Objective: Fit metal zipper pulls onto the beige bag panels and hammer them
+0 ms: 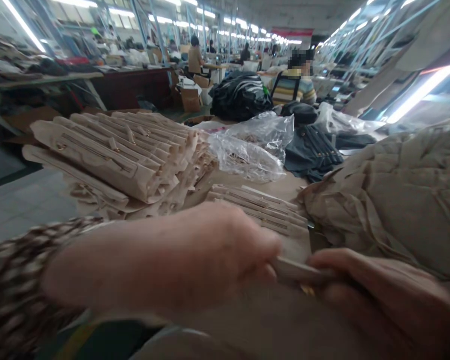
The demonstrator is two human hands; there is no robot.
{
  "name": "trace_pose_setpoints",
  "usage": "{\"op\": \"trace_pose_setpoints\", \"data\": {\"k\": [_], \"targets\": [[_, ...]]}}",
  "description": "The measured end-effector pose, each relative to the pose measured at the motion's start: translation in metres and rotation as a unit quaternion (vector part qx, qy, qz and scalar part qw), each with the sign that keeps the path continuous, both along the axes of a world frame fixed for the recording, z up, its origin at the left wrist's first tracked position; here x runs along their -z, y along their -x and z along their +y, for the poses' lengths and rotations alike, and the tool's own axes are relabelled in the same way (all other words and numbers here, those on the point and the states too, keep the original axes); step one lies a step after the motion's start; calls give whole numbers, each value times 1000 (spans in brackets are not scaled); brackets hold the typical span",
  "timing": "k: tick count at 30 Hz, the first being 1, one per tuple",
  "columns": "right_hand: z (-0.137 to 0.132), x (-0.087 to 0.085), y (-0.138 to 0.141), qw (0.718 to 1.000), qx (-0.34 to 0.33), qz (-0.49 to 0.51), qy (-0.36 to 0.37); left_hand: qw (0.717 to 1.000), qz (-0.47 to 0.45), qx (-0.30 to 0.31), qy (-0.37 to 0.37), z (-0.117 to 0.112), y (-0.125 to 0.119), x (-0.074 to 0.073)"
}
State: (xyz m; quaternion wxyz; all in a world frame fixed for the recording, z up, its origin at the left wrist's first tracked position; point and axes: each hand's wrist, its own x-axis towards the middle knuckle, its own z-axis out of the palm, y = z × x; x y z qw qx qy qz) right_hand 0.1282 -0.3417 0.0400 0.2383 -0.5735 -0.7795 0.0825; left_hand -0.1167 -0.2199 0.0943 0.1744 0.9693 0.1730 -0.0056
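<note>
Low in the view, my left hand [225,240] is closed with thumb and fingers pinching one end of a narrow beige fabric strip [296,272]. At the strip's other end, my right hand [382,290] is closed on it, blurred by motion. A small gold-coloured metal bit [307,290] shows under the strip beside the right fingers. Beige fabric [262,320] spreads below both hands; whether the strip is joined to it I cannot tell. Just beyond my hands lie flat beige pieces with zippers [262,205].
A tall stack of beige zippered pieces [108,150] stands at the left. Clear plastic bags [247,155] and dark fabric pieces [311,152] lie further back. A big beige fabric heap [401,195] rises at the right. People sit farther off, one in a striped top [285,87].
</note>
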Motion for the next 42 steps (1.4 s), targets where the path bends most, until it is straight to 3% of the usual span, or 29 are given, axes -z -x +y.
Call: {"op": "trace_pose_setpoints", "data": {"k": [2, 5, 8, 11, 16, 20, 24, 28, 31, 33, 36, 39, 42], "targets": [[33, 19, -9, 997, 14, -38, 62, 998, 51, -6, -20, 33, -24, 21], [76, 69, -25, 990, 35, -124, 64, 993, 104, -34, -53, 70, -58, 66], [99, 114, -35, 980, 45, -185, 53, 988, 128, -54, -71, 88, -74, 105], [107, 134, -39, 977, 51, -201, 52, 984, 151, -60, -78, 98, -78, 123], [110, 124, -32, 974, 48, -208, 78, 982, 165, -42, -87, 96, -81, 121], [111, 113, -17, 969, 66, -202, 125, 964, 126, -44, -231, 61, -86, 122], [105, 112, -10, 963, 125, -198, 137, 965, 83, -4, -250, 32, -81, 148], [62, 91, -17, 971, 179, -140, 71, 958, 60, 7, -279, 30, -71, 177], [5, 68, -54, 966, 234, -106, -33, 954, 39, 4, -296, 36, -66, 191], [-36, 62, -95, 940, 306, -116, -98, 953, 31, -2, -301, 39, -66, 194], [-85, 68, -160, 905, 387, -156, -86, 953, 25, -21, -302, 40, -70, 194], [-106, 73, -211, 893, 430, -105, -85, 955, 24, -39, -295, 40, -75, 192], [-94, 61, -243, 882, 457, -52, -104, 955, 27, -53, -291, 39, -77, 195]]}}
